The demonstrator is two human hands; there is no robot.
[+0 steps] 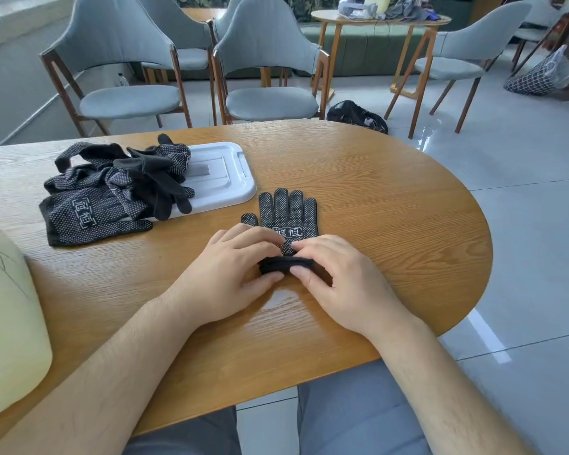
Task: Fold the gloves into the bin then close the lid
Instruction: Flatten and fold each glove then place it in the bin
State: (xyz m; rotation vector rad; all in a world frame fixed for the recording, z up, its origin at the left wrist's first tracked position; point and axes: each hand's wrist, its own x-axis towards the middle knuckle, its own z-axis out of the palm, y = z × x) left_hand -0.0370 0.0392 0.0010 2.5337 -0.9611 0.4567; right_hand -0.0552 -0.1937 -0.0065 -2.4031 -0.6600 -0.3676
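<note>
A: What do the hands have hold of?
B: The left hand (230, 267) and the right hand (337, 274) sit side by side on the near end of one glove (288, 210). Each pinches the turned-over cuff (286, 265), fingers curled over its top and thumb at its near edge, so neither hand is free

A: Which way does the glove lie from them?
B: Straight ahead. Its long axis runs away from the person, with the cuff under the hands, the fingertips at the far end and the dotted side up, flat on the table (391, 198). The fold lies across that axis, so the next turn most likely goes forward, away from the body, with both hands moving together

A: Is one hand nearer?
B: Neither. They split the cuff evenly, one on the left half and one on the right

A: And the bin?
B: The bin (7, 307) stands at the table's left edge, well apart from the glove and only partly in view. What it holds cannot be told. It is on the left hand's side, so that hand probably has the shorter carry. The lid (224, 172) lies flat beyond and to the left of the glove, with a pile (112, 188) of unfolded gloves partly on it
</note>
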